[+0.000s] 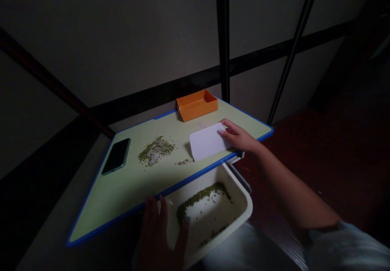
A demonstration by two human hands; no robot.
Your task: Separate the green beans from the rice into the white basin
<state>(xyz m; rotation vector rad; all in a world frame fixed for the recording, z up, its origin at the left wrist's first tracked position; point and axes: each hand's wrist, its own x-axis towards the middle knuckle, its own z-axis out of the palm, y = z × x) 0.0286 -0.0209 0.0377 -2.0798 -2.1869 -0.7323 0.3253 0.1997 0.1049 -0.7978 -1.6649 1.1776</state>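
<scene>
My right hand (236, 136) pinches a white card (209, 142) by its right end, thumb on top, holding it at a tilt over the front part of the small table. A few green grains lie on the tabletop by the card's left edge. Farther left is a loose pile of green grains mixed with whitish ones (156, 151). My left hand (161, 230), dark in shadow, grips the left end of a cream plastic basin (243, 210), its thumb over the inside. Small green grains (202, 196) line the basin's far side, with some scattered along the near side.
The pale-green tabletop (122, 198) has a blue edge. An orange open box (199, 110) stands at its back, with a faint whitish scatter (202, 124) in front. A phone (116, 156) lies at the left. A panelled wall (152, 31) rises behind; reddish floor (292, 153) shows at right.
</scene>
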